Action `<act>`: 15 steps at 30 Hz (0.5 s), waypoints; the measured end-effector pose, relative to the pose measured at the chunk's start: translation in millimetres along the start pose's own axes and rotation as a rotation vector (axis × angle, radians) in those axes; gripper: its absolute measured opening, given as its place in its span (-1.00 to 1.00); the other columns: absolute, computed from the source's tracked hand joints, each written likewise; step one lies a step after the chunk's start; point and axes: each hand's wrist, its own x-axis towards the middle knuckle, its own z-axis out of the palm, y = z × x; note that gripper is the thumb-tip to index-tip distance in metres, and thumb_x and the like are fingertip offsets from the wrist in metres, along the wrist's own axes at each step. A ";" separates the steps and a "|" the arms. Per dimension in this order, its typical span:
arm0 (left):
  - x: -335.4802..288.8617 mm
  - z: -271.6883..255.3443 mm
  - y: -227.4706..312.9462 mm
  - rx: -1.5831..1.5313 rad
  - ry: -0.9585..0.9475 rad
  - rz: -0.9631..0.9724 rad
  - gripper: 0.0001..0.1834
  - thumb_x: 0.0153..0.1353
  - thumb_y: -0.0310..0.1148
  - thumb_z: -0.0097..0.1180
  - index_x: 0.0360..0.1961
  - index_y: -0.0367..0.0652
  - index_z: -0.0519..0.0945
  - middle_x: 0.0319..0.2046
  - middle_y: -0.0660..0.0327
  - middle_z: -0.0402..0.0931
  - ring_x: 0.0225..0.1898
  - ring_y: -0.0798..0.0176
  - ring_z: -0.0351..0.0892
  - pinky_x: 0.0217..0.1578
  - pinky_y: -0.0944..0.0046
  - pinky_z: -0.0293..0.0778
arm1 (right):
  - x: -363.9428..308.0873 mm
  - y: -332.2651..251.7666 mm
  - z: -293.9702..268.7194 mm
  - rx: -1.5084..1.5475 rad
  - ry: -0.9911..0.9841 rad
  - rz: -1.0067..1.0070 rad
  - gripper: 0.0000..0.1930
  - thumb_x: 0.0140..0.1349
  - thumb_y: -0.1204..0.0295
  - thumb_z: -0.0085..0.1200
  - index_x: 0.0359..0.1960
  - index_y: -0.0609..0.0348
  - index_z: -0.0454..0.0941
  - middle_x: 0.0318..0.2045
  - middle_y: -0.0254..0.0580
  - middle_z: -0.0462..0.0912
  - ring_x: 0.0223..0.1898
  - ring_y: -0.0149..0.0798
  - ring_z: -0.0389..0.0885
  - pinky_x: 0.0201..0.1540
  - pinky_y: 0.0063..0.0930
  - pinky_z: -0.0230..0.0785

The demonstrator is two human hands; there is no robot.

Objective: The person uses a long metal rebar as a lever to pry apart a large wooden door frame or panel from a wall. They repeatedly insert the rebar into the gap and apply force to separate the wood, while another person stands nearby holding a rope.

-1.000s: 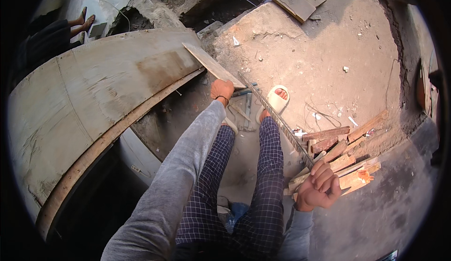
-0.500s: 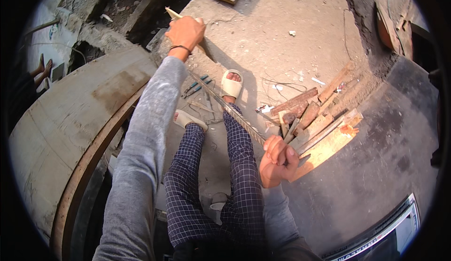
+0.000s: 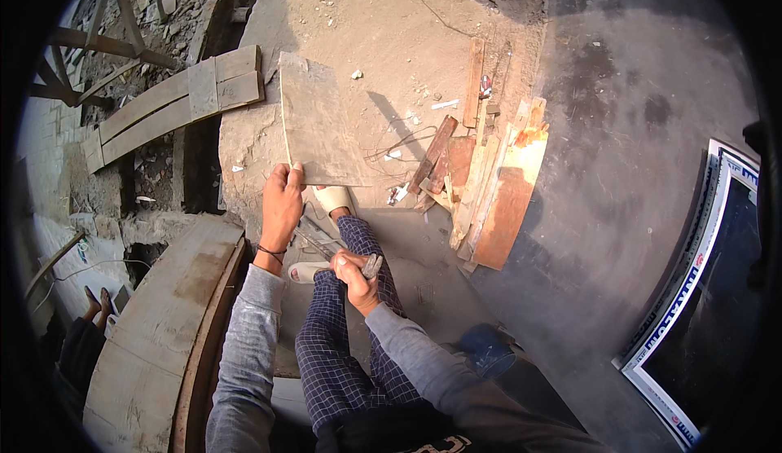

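Observation:
My left hand (image 3: 282, 208) pinches the near left corner of a thin, flat plywood board (image 3: 319, 119), thumb on its upper face. The board is held out over the dusty ground and hides part of it. Closer to me, my right hand (image 3: 356, 280) is wrapped round a ribbed metal bar (image 3: 319, 239). One end of the bar sticks out past the thumb, and its shaft slants away to the far left, towards my left wrist. My feet in pale slippers (image 3: 332, 199) are just beneath the board and the bar.
Scrap wood pieces (image 3: 509, 200) lie heaped on the right. Beyond them stands a dark framed panel (image 3: 717, 290). A large wooden board (image 3: 147, 323) is at near left, with another person's feet (image 3: 96, 305) beside it. Planks (image 3: 179, 103) span a trench; a blue bucket (image 3: 487, 349) sits near my right arm.
The view has shifted to the right. My left hand has come nearer, and the board now shows its broad face. My right hand has moved in towards my left, still gripping the bar.

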 end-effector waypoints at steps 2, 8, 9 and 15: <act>-6.4 49.9 27.4 -0.368 -0.150 -0.101 -0.59 0.56 -0.13 0.04 -0.31 -0.29 0.51 -0.36 0.20 0.59 -0.35 0.33 0.52 -0.19 0.21 0.55 | -5.3 4.7 -5.6 -0.050 0.046 0.059 -0.57 0.40 0.34 -0.10 -0.68 0.20 0.20 -0.67 -0.29 0.29 -0.53 -0.35 0.28 -0.30 -0.32 0.26; -42.2 207.5 101.7 -0.627 -0.664 -0.212 -0.56 0.59 -0.10 0.01 0.13 -0.30 0.59 0.08 0.07 0.62 0.13 0.22 0.57 0.28 0.13 0.45 | -23.6 26.8 -12.0 0.104 0.292 -0.043 -0.64 0.44 0.18 0.08 -0.46 0.17 0.53 -0.55 -0.44 0.41 -0.48 -0.47 0.30 -0.40 -0.41 0.13; -43.3 230.7 110.3 -0.551 -0.690 -0.276 -0.50 0.57 -0.04 0.01 0.19 -0.31 0.56 0.14 0.04 0.58 0.18 0.19 0.53 0.29 0.09 0.44 | -25.7 30.6 -10.6 0.165 0.284 0.018 -0.65 0.44 0.19 0.08 -0.45 0.18 0.53 -0.54 -0.43 0.42 -0.47 -0.46 0.31 -0.39 -0.41 0.14; -56.3 235.1 111.7 -0.189 -0.735 -0.299 -0.28 0.52 0.13 0.03 0.36 -0.33 0.51 0.23 -0.03 0.57 0.25 0.16 0.52 0.21 0.13 0.45 | -28.7 44.1 -3.8 0.229 0.313 0.021 -0.71 0.45 0.28 0.08 -0.40 0.21 0.54 -0.49 -0.38 0.47 -0.43 -0.44 0.38 -0.36 -0.39 0.21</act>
